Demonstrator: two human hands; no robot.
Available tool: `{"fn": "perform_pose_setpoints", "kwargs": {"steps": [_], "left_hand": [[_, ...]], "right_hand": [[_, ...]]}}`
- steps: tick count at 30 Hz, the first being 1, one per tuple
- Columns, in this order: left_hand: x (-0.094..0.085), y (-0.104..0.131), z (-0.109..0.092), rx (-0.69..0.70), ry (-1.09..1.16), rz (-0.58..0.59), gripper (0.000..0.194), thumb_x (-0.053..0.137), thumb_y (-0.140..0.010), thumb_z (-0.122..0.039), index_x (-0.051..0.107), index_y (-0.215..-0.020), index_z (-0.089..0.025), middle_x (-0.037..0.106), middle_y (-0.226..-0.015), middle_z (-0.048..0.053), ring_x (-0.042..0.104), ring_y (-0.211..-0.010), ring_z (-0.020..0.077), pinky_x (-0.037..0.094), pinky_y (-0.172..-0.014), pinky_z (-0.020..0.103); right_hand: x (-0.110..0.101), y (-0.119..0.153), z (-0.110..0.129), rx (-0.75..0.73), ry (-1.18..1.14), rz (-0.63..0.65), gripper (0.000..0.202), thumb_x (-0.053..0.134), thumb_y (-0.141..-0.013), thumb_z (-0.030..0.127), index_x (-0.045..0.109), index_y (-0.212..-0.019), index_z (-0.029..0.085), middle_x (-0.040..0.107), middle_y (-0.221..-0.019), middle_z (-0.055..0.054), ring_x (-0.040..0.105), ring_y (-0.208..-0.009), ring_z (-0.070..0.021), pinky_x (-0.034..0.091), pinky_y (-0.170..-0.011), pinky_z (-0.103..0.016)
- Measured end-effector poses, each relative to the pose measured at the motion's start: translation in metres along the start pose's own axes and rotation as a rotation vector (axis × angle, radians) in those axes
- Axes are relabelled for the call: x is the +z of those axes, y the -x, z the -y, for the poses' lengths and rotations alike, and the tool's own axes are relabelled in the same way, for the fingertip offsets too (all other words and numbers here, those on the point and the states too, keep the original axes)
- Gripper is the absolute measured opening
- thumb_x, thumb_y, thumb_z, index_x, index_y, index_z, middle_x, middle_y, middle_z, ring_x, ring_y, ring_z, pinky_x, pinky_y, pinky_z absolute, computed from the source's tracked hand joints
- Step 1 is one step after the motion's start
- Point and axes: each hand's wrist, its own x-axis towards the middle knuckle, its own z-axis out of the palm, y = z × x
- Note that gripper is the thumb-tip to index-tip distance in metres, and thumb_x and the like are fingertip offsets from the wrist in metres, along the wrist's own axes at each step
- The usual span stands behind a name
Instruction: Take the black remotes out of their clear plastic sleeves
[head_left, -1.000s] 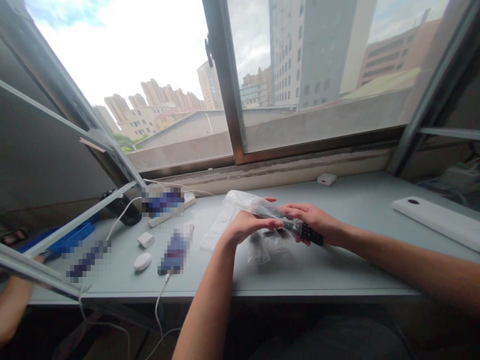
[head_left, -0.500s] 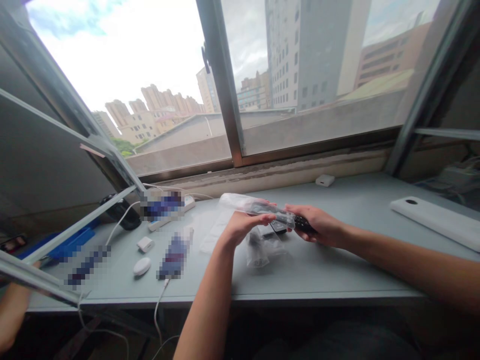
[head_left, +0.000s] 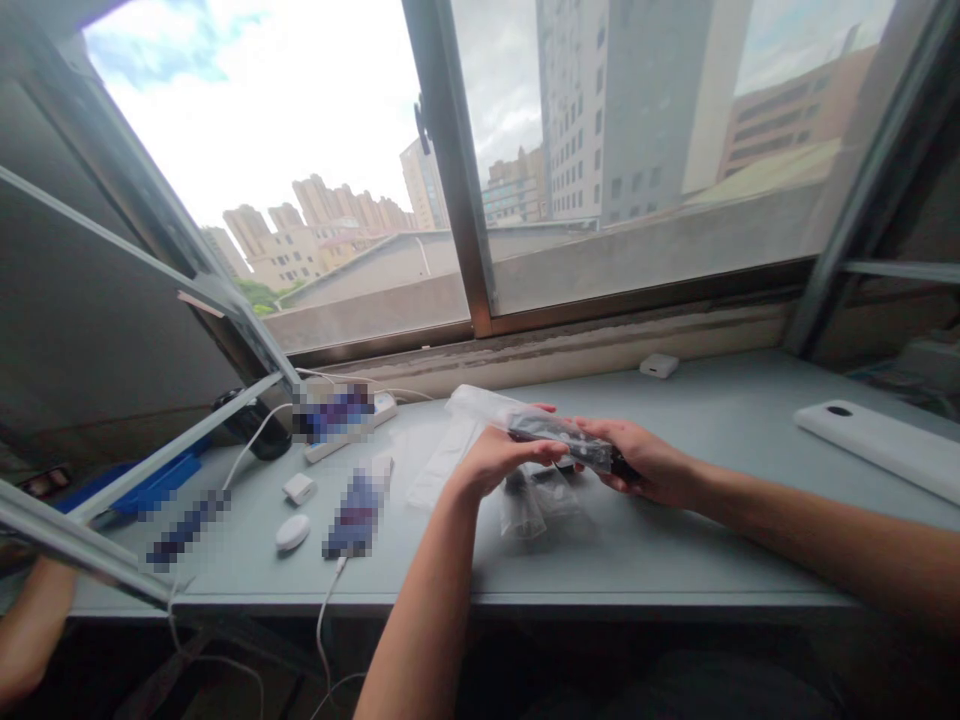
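A black remote control (head_left: pixel 562 432) lies mostly inside a clear plastic bag (head_left: pixel 484 402), held above the table. My left hand (head_left: pixel 499 460) grips the bag round the remote, thumb on the near side. At the remote's right end, my right hand (head_left: pixel 649 462) is closed round its black tip, which sticks out of the bag. Under my hands, small clear bags (head_left: pixel 525 515) with dark contents rest on the table. Another flat, translucent bag (head_left: pixel 435 475) lies left of them.
On the grey table (head_left: pixel 720 560) are a white adapter (head_left: pixel 298 488), a white oval object (head_left: pixel 292 532), a blurred phone (head_left: pixel 354 515) with a cable, and a power strip (head_left: pixel 352 435). A long white device (head_left: pixel 885 450) lies right. Another person's arm (head_left: pixel 37 620) shows far left.
The remote has gone further into the plastic bag, so less of its black right end shows. The whole view has shifted slightly.
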Motion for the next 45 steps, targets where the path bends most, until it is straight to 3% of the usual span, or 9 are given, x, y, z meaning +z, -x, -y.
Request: {"fn": "perform_pose_setpoints", "kwargs": {"steps": [5, 12, 16, 19, 24, 30, 38, 41, 45], "left_hand": [[-0.001, -0.003, 0.0, 0.095, 0.004, -0.061, 0.066, 0.102, -0.074, -0.039, 0.076, -0.13, -0.015, 0.077, -0.129, 0.017, 0.07, -0.085, 0.0184, 0.054, -0.075, 0.032], [0.001, -0.006, 0.002, 0.04, -0.023, 0.049, 0.06, 0.104, -0.069, -0.041, 0.081, -0.118, -0.014, 0.08, -0.116, 0.015, 0.07, -0.085, 0.0188, 0.054, -0.079, 0.032], [-0.001, -0.005, -0.001, 0.085, -0.008, 0.004, 0.058, 0.104, -0.07, -0.039, 0.081, -0.116, -0.014, 0.079, -0.121, 0.016, 0.068, -0.081, 0.0167, 0.052, -0.076, 0.031], [-0.003, -0.005, 0.0, 0.127, -0.006, -0.064, 0.057, 0.103, -0.072, -0.04, 0.08, -0.117, -0.014, 0.079, -0.125, 0.016, 0.066, -0.081, 0.0157, 0.05, -0.074, 0.03], [-0.002, -0.007, 0.001, 0.139, 0.028, -0.094, 0.057, 0.102, -0.072, -0.04, 0.08, -0.118, -0.015, 0.079, -0.124, 0.015, 0.065, -0.082, 0.0156, 0.05, -0.075, 0.03], [0.0, -0.004, -0.003, 0.115, 0.034, -0.131, 0.061, 0.103, -0.071, -0.043, 0.08, -0.121, -0.018, 0.078, -0.13, 0.014, 0.07, -0.089, 0.0191, 0.052, -0.082, 0.033], [-0.001, -0.005, -0.003, 0.141, 0.048, -0.127, 0.062, 0.099, -0.075, -0.045, 0.079, -0.127, -0.017, 0.079, -0.12, 0.012, 0.069, -0.088, 0.0184, 0.052, -0.083, 0.033], [0.001, -0.005, -0.001, 0.136, 0.024, -0.104, 0.062, 0.099, -0.077, -0.045, 0.079, -0.127, -0.014, 0.079, -0.109, 0.011, 0.068, -0.087, 0.0186, 0.052, -0.083, 0.033], [0.005, -0.005, 0.003, 0.108, -0.005, -0.041, 0.063, 0.102, -0.072, -0.044, 0.079, -0.123, -0.016, 0.079, -0.119, 0.013, 0.072, -0.098, 0.0242, 0.056, -0.087, 0.035]], "right_hand": [[-0.002, -0.003, -0.004, -0.033, -0.023, -0.074, 0.039, 0.062, -0.106, 0.056, 0.068, -0.095, 0.018, 0.066, -0.072, -0.005, 0.042, -0.041, -0.0086, 0.03, -0.034, -0.018], [0.002, 0.0, -0.001, -0.019, -0.036, -0.042, 0.032, 0.063, -0.106, 0.05, 0.07, -0.106, 0.02, 0.068, -0.074, -0.004, 0.042, -0.042, -0.0095, 0.034, -0.033, -0.018], [0.005, 0.002, 0.005, 0.0, -0.006, -0.002, 0.034, 0.057, -0.109, 0.048, 0.07, -0.111, 0.017, 0.075, -0.081, -0.008, 0.043, -0.041, -0.0086, 0.034, -0.034, -0.017], [0.004, 0.003, 0.007, 0.015, -0.043, -0.026, 0.034, 0.054, -0.11, 0.047, 0.068, -0.103, 0.017, 0.075, -0.079, -0.009, 0.043, -0.04, -0.0082, 0.031, -0.033, -0.017], [0.002, 0.001, 0.008, 0.048, -0.151, -0.081, 0.035, 0.053, -0.11, 0.047, 0.061, -0.09, 0.019, 0.069, -0.07, -0.005, 0.042, -0.04, -0.0087, 0.03, -0.035, -0.019], [-0.001, 0.0, 0.008, 0.084, -0.255, -0.136, 0.029, 0.057, -0.11, 0.045, 0.06, -0.093, 0.022, 0.062, -0.067, -0.001, 0.044, -0.047, -0.0119, 0.037, -0.041, -0.021], [-0.005, -0.004, 0.002, 0.003, -0.205, -0.021, 0.045, 0.056, -0.11, 0.052, 0.051, -0.079, 0.021, 0.046, -0.06, 0.004, 0.032, -0.044, -0.0078, 0.028, -0.042, -0.021], [-0.003, -0.004, 0.002, -0.065, -0.17, -0.037, 0.044, 0.056, -0.11, 0.055, 0.053, -0.082, 0.021, 0.05, -0.059, 0.003, 0.035, -0.043, -0.009, 0.03, -0.042, -0.022], [0.004, 0.0, 0.006, -0.085, -0.163, -0.008, 0.035, 0.055, -0.11, 0.054, 0.064, -0.106, 0.021, 0.064, -0.07, -0.001, 0.047, -0.046, -0.0143, 0.038, -0.04, -0.026]]}}
